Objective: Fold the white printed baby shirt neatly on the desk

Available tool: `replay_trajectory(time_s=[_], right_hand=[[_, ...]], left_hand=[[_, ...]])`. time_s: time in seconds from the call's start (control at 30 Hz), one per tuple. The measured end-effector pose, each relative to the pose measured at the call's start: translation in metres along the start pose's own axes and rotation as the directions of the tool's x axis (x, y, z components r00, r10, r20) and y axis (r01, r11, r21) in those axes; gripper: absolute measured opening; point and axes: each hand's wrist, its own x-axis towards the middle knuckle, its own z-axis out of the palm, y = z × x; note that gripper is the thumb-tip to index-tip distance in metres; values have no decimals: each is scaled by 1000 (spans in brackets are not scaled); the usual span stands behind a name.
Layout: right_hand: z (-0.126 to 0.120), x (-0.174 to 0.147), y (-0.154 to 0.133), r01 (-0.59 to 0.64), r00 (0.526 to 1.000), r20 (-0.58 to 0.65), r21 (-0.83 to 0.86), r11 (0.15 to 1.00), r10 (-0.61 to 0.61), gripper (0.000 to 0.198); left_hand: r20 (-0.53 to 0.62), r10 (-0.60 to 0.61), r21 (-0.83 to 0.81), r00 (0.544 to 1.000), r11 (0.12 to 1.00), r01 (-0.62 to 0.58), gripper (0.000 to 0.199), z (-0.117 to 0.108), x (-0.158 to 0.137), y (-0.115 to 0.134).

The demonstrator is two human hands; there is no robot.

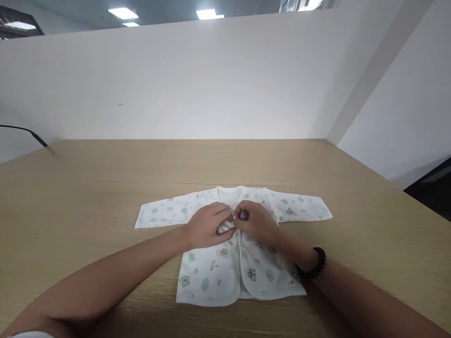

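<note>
one white long-sleeved baby jacket (pixel 259 263), printed with small green and grey animal motifs, lies spread flat at lower centre of the frame, sleeves out to both sides, collar toward the top. the cloth looks thin and soft, so it should weigh little, crease easily and slide rather than resist; the bound front edges seem the surest place to pinch. the left hand (pixel 210 226) curls thumb and fingers about a fold at the upper front; the right hand (pixel 259 221) pinches thumb to forefinger at the edge beside it. a black beaded bracelet (pixel 321 261) circles the right wrist. beneath is a wood-grain table (pixel 105 162); a white partition (pixel 211 80) fills the upper frame, and a black cable (pixel 21 127) enters at left.
</note>
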Motion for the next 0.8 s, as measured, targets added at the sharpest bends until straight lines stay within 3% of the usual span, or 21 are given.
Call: replay_trajectory(time_s=[0.13, 0.37, 0.8], right_hand=[[-5, 2, 3, 26, 998, 59, 17, 1000, -27, 2], [-4, -2, 2, 60, 994, 89, 15, 998, -61, 6], [-6, 0, 13, 180, 968, 161, 92, 979, -193, 15]], left_hand=[[16, 41, -117, 999, 992, -38, 16, 0, 2, -5], [90, -144, -413, 986, 895, 168, 11, 1, 6, -11], [110, -188, -371, 976, 903, 215, 16, -2, 6, -10]])
